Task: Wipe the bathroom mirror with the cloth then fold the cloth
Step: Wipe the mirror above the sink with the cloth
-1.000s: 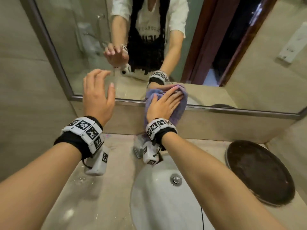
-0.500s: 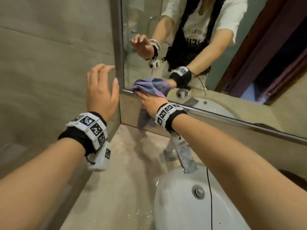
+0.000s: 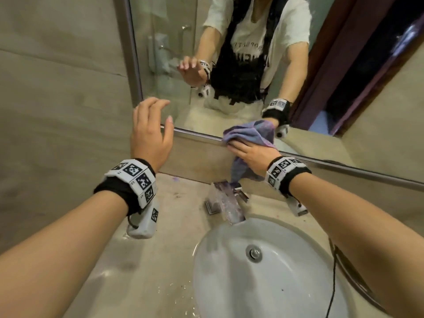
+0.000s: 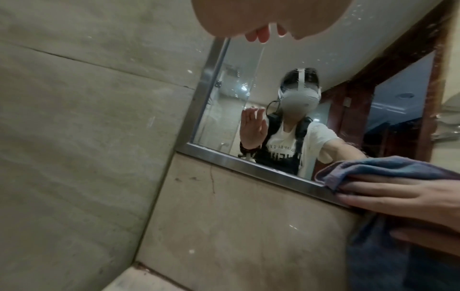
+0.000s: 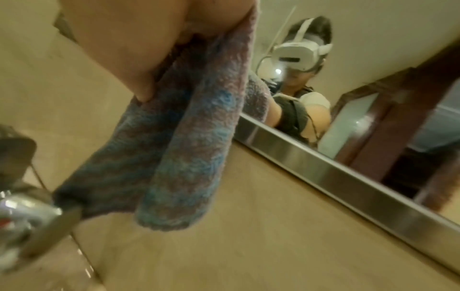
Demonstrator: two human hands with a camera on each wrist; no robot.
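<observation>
My right hand (image 3: 241, 149) lies flat on a purple-blue cloth (image 3: 251, 133) and presses it against the bottom edge of the mirror (image 3: 160, 65), above the faucet. Its fingers (image 4: 388, 195) are straight along the metal frame. The cloth's (image 5: 184, 149) lower part hangs below the palm toward the faucet. My left hand (image 3: 158, 111) is raised in the air near the mirror's lower left corner, fingers spread and holding nothing. In the left wrist view its fingertips (image 4: 259, 36) show just under the palm at the top.
A chrome faucet (image 3: 226, 203) stands on the stone counter (image 3: 146, 271) behind a white basin (image 3: 286, 283). A tiled wall (image 3: 57, 111) closes the left side. A thin black cable (image 3: 333, 278) hangs over the basin's right rim.
My right hand slid the cloth left along the mirror's bottom edge to the corner, then back right above the faucet. The left hand stayed raised and open.
</observation>
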